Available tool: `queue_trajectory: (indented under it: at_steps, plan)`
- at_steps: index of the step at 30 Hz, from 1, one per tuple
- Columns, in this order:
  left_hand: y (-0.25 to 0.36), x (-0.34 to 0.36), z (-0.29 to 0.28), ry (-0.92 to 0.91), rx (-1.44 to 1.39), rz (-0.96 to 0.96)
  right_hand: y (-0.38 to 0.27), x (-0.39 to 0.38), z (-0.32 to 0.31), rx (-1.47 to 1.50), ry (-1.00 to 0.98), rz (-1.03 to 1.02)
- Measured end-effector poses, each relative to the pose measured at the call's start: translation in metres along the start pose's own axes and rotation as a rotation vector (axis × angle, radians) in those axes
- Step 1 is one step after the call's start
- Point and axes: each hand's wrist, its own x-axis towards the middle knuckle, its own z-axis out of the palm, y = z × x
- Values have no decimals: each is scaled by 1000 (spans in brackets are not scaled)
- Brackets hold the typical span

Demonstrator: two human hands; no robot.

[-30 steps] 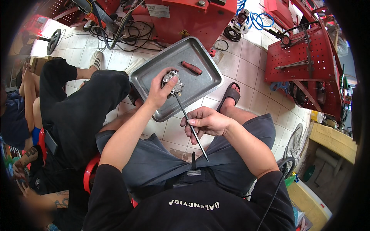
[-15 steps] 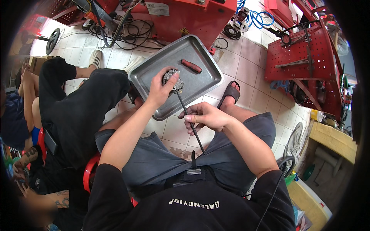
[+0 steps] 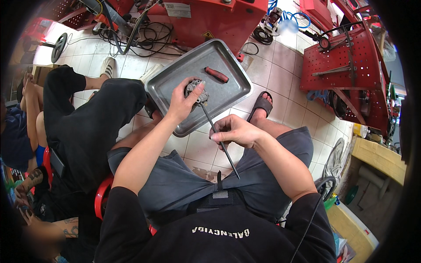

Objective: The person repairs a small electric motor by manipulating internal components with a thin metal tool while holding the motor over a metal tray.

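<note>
My left hand [image 3: 181, 101] is wrapped round a round grey metal part [image 3: 193, 90] over the tray, its thumb across the part's right side. A thin dark metal rod [image 3: 229, 158] slants from the lower edge of that part toward my lap. Its upper end meets the part; exactly how it fits there I cannot tell. My right hand [image 3: 237, 131] pinches the rod around its middle, thumb on top and fingers curled. Beyond the part, a red tool handle [image 3: 216, 75] lies alone in the grey metal tray [image 3: 244, 90].
A large red machine [image 3: 208, 22] stands behind the tray, with tangled black cables [image 3: 140, 41] to its left. A red perforated rack [image 3: 326, 72] is on the right. Close on my left, another person sits in black trousers [image 3: 94, 107]. Blue hoses [image 3: 302, 19] lie at the far right.
My right hand's fingers have curled in closer around the rod. The rod's lower end has swung slightly right. My left hand still grips the metal part in about the same place.
</note>
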Motion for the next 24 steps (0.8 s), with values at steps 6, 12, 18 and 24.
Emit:
queue_trajectory:
  at_steps: [6, 12, 18, 24]
  plan:
    - [2, 0, 0, 11, 15, -15, -12, -9, 3, 237, -211, 19]
    - [1, -2, -2, 32, -65, 2, -15, -8, 5, 42, -107, 13]
    - [0, 1, 0, 68, 15, 26, -2, -3, -2, -101, 5, -92]
    - [-30, 3, -10, 109, -45, -22, -20, -7, 5, 250, -241, 15]
